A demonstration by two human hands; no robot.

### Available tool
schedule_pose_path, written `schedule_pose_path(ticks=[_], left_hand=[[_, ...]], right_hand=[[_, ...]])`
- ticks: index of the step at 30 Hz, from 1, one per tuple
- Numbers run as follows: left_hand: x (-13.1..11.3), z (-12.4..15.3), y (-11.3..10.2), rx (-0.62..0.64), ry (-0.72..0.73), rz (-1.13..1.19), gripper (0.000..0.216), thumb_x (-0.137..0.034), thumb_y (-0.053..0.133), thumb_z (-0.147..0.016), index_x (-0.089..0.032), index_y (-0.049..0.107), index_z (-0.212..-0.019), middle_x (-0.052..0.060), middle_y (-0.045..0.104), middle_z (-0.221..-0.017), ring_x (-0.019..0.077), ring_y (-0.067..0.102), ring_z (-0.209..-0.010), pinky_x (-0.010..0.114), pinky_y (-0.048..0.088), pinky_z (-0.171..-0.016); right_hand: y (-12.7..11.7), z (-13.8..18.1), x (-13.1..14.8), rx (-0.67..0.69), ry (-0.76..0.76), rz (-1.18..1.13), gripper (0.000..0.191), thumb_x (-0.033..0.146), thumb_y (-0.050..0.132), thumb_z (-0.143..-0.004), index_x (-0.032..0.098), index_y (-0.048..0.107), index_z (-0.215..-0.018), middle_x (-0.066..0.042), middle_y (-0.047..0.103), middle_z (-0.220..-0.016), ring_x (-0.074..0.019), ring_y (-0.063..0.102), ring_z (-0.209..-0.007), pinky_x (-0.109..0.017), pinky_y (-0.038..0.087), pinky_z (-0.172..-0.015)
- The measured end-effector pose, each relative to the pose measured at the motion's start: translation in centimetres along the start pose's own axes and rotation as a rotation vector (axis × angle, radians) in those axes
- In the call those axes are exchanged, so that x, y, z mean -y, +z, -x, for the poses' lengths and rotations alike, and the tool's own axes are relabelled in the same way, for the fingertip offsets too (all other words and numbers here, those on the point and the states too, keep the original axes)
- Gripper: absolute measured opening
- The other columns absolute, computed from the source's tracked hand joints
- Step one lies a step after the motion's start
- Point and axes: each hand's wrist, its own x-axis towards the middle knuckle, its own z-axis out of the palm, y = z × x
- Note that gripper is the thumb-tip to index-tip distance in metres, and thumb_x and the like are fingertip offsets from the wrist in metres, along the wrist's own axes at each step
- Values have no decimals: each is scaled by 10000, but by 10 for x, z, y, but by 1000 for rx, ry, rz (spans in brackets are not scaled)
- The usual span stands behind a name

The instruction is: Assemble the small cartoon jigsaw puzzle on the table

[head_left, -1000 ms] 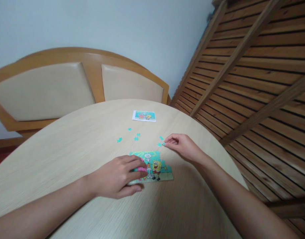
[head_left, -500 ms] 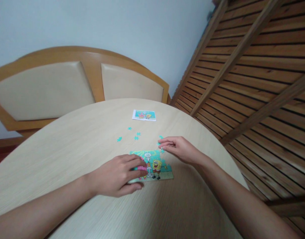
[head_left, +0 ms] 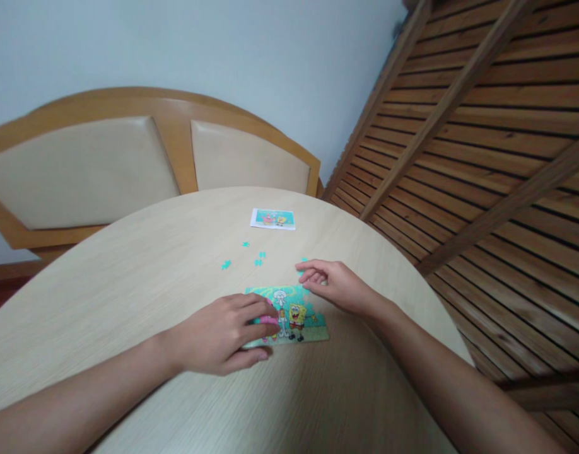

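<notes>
On the table lies a partly assembled jigsaw puzzle [head_left: 296,321] with cartoon figures on a turquoise ground. Its upper right edge is uneven. My left hand [head_left: 226,334] rests on the puzzle's left side, fingers stretched over the pink figure and thumb apart. Just above the puzzle's upper right corner is my right hand [head_left: 334,284], its index finger extended and the others loosely bent. I see nothing held in it. Loose turquoise puzzle pieces [head_left: 304,259] beside its index finger are partly covered by the hand.
Several more loose pieces [head_left: 258,262] lie beyond the puzzle. A small reference picture [head_left: 273,219] lies farther back on the round wooden table [head_left: 142,277]. Behind the table stands a padded headboard [head_left: 251,154]; wooden slats [head_left: 460,145] rise at the right.
My right hand has shifted slightly; its index finger now points out while the others bend. The piece seen under its fingertips near the puzzle is now hidden. My left hand stays put.
</notes>
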Motion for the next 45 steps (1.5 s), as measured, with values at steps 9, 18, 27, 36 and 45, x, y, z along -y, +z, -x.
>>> schedule_pose_path(ticks=[9, 18, 27, 36, 45], left_hand=[[0, 0, 0, 32, -1, -20, 316, -375, 491, -1019, -160, 616, -1213, 151, 668, -1183, 289, 623, -1120, 473, 546, -968], [2, 1, 2, 49, -13, -30, 330, -387, 497, -1019, -155, 617, -1221, 148, 663, -1167, 288, 622, -1124, 474, 544, -973], [1, 0, 1, 34, -9, -24, 306, -376, 515, -1013, -166, 627, -1204, 143, 674, -1159, 287, 631, -1121, 467, 546, -977], [1, 1, 0, 51, -15, -19, 320, -375, 501, -1018, -165, 616, -1230, 142, 664, -1196, 286, 621, -1139, 474, 544, -983], [1, 1, 0, 53, -20, 1, 316, -363, 508, -1016, -162, 616, -1235, 145, 658, -1208, 285, 618, -1144, 469, 534, -992]], right_hand=[[-14, 7, 13, 49, -83, 182, 484, 194, 715, -774, 181, 668, -1256, -69, 740, -1075, -186, 655, -936, -340, 525, -881], [-14, 4, 8, 88, -137, 278, 376, 267, 770, -800, 181, 716, -1162, -74, 749, -1064, -201, 680, -948, -334, 521, -873], [-14, 3, 6, 99, -187, 316, 248, 260, 741, -846, 189, 739, -1084, -73, 756, -1062, -203, 687, -966, -331, 517, -886], [-13, 1, 7, 101, -274, 365, 109, 287, 745, -869, 214, 754, -950, -45, 755, -944, -202, 673, -918, -340, 495, -877], [-15, 1, 5, 112, -343, 363, 79, 290, 748, -874, 214, 749, -898, -33, 747, -915, -181, 673, -876, -329, 488, -862]])
